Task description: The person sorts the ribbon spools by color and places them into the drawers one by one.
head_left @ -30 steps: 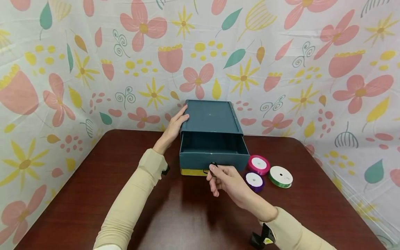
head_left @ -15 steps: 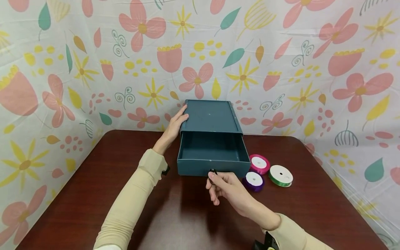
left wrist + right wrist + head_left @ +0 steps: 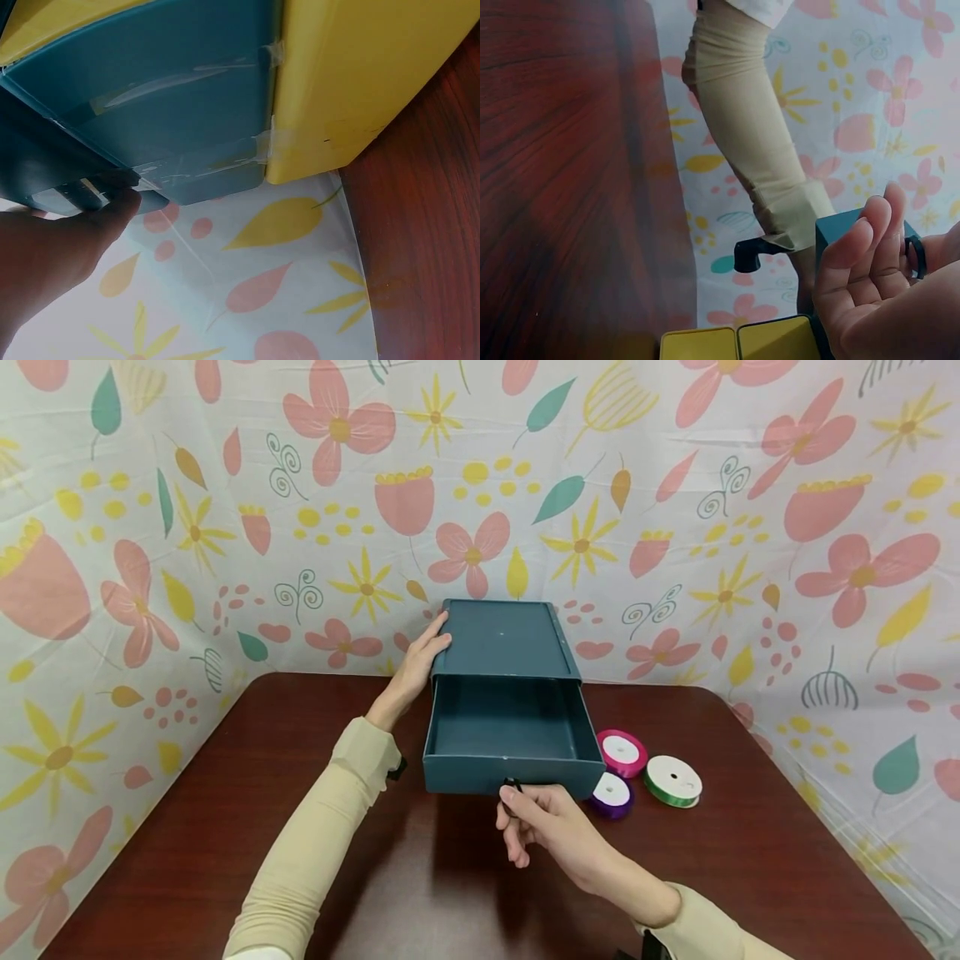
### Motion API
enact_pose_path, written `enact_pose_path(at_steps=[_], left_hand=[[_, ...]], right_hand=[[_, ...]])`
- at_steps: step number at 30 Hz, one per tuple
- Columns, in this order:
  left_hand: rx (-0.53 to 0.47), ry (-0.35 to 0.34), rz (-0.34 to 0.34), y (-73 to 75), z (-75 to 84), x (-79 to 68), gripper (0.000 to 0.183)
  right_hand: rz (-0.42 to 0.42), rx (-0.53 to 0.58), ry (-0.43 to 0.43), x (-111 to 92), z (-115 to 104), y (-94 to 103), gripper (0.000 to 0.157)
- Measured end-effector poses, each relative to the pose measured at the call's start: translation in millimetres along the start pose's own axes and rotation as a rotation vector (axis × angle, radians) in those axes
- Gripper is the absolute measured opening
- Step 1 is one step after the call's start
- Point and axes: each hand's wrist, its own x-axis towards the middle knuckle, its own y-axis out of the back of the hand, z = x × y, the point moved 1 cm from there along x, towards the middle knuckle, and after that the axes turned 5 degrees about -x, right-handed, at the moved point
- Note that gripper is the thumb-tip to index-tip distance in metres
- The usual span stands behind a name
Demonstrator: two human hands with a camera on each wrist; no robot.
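Note:
A dark teal drawer unit [image 3: 502, 639] stands at the back middle of the table. Its top drawer [image 3: 465, 774] is pulled well out and its inside shows bare. My left hand [image 3: 416, 668] rests along the unit's upper left side, fingers extended; in the left wrist view its thumb [image 3: 120, 214] touches the teal edge. With thumb and index finger, my right hand [image 3: 555, 831] pinches the black ring pull [image 3: 512, 783] on the drawer front. The ring also shows in the right wrist view, by the other, loosely curled fingers [image 3: 862, 247].
Right of the unit lie a pink ribbon spool [image 3: 622, 752], a purple ribbon spool [image 3: 611, 795] and a green ribbon spool [image 3: 673, 781]. Yellow lower drawers [image 3: 697, 345] show under the teal part. A floral cloth [image 3: 480, 485] hangs behind the dark wooden table [image 3: 337, 860].
My right hand has drawn the top drawer further out toward me, and more of its inside shows. The drawer front now hides the yellow strip below. My left hand has stayed in place.

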Motion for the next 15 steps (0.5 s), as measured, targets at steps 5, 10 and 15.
enact_pose_path(at_steps=[5, 10, 15], left_hand=[[-0.007, 0.014, -0.003, 0.1, 0.0, -0.1, 0.057], [-0.034, 0.044, -0.025, 0.1, 2.4, -0.1, 0.056], [-0.032, 0.033, -0.02, 0.2, 2.0, -0.3, 0.057]], right_hand=[[-0.04, -0.013, 0.022, -3.3, -0.5, 1.4, 0.049], [-0.204, -0.101, 0.061, -13.7, -8.2, 7.1, 0.046], [-0.323, -0.204, 0.192, -28.9, -34.4, 19.6, 0.026]])
